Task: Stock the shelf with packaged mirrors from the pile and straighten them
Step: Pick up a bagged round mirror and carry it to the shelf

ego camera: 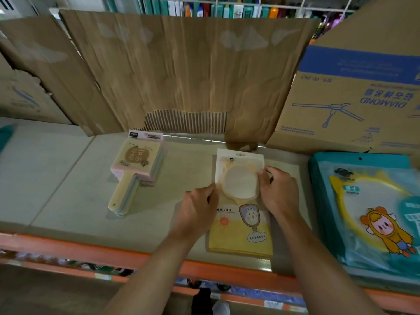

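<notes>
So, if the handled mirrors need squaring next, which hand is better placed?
Left. The left hand holds the left edge of the yellow pack, the side facing the handled mirrors; the right hand holds its right edge and would likely have to cross over.

We see a pale grey shelf (56, 178) with an orange front edge bearing stacked pastel handled mirrors (136, 164), yellow-and-white mirror packets (241, 233), teal cartoon packets (368, 212) and brown cardboard boxes (354, 98).
</notes>
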